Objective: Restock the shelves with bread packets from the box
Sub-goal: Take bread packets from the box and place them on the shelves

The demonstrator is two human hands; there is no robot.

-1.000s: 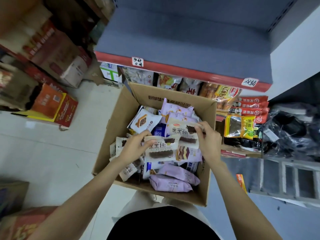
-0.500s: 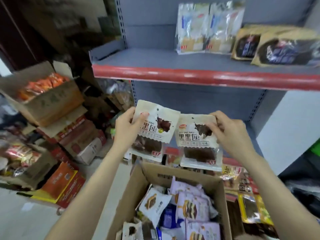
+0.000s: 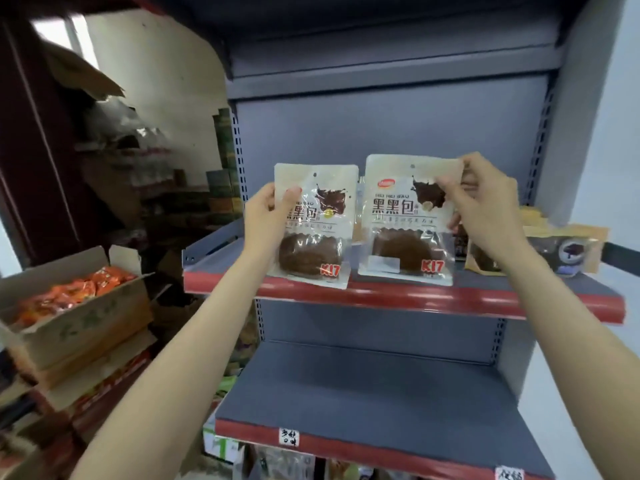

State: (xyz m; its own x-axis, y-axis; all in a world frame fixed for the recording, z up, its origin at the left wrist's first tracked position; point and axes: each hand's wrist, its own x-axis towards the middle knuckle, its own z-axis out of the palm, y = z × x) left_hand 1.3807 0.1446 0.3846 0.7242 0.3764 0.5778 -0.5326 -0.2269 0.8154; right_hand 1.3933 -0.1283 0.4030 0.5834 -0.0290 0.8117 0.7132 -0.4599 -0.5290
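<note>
Two white packets of dark chocolate bread are held upright in front of the upper shelf point(image 3: 398, 299), a grey board with a red front lip. My left hand point(image 3: 268, 211) grips the left packet point(image 3: 313, 237) by its left edge, thumb on the front. My right hand point(image 3: 485, 209) pinches the right packet point(image 3: 405, 233) at its top right corner. Both packets hang with their lower ends at the shelf's front lip. The box of bread packets is out of view.
Brown snack packets point(image 3: 561, 251) lie on the upper shelf at the right. The lower shelf point(image 3: 381, 403) carries handwritten price labels. An open carton of orange packets point(image 3: 69, 303) sits on stacked cartons at the left. A white wall stands to the right.
Both hands lifted one packet each out of the box and raised them to the upper shelf. The view tilted up, so the box has dropped out of sight.
</note>
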